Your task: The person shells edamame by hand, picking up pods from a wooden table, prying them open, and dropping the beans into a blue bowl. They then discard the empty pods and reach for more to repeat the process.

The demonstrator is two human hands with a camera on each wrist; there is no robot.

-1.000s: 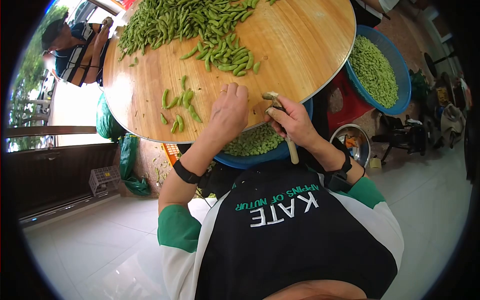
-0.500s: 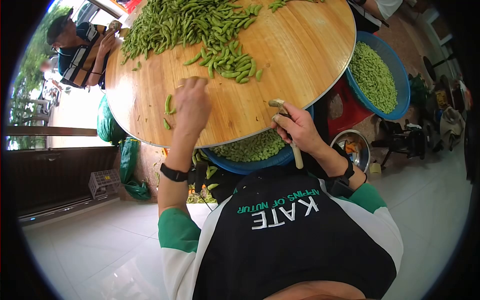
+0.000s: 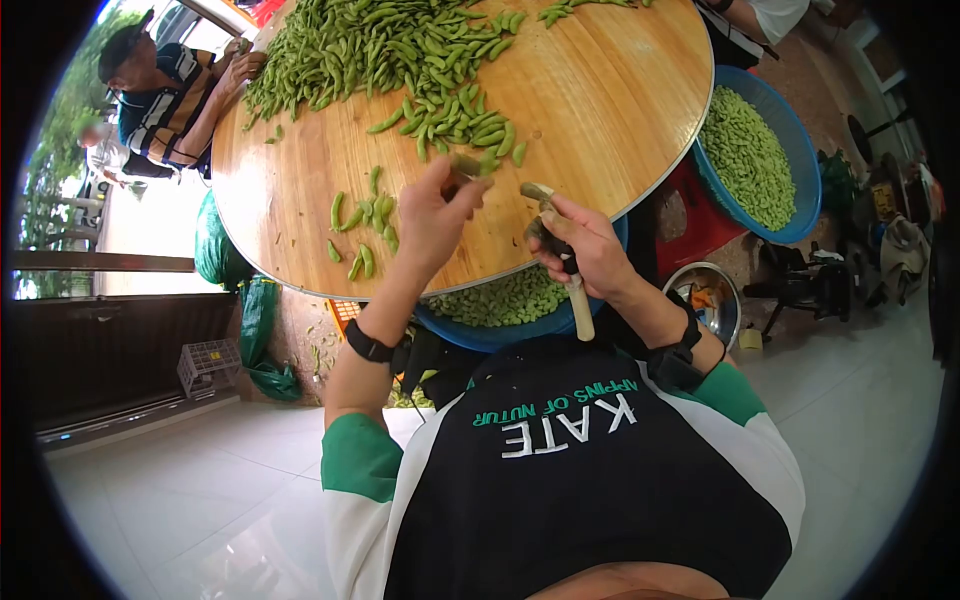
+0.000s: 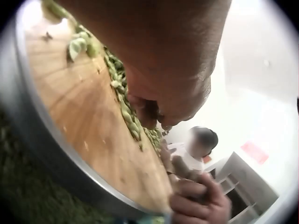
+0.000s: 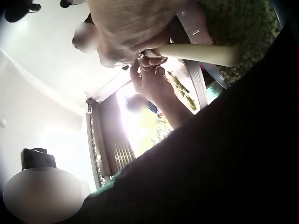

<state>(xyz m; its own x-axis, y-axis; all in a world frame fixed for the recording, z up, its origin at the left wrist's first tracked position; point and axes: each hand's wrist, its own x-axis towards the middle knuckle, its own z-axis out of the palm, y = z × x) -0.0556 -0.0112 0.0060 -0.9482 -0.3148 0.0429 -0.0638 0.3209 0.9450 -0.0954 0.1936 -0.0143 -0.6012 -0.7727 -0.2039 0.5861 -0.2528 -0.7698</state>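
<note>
My left hand [image 3: 432, 222] is over the round wooden table [image 3: 600, 110], its thumb and fingers pinching a blurred green soybean pod [image 3: 488, 160]. Several loose pods [image 3: 378, 212] lie just left of it. Close by on the right, my right hand [image 3: 590, 248] grips a tool with a pale, straight handle [image 3: 583, 312]. Its working end is hidden in the fist. A worn, brownish-white covering [image 3: 536, 190] shows at a fingertip of this hand. In the right wrist view the handle [image 5: 198, 53] sticks out from under the palm.
A big heap of pods [image 3: 350, 50] covers the far side of the table. Below the near edge sits a blue basin of shelled beans [image 3: 500, 300]; another blue basin [image 3: 808, 190] stands at right near a metal bowl [image 3: 735, 318]. One person [image 3: 165, 100] sits at left.
My left hand went left to the loose pods, then came back right with a pod toward the right hand. The right hand stays nearly in place with its tool.
</note>
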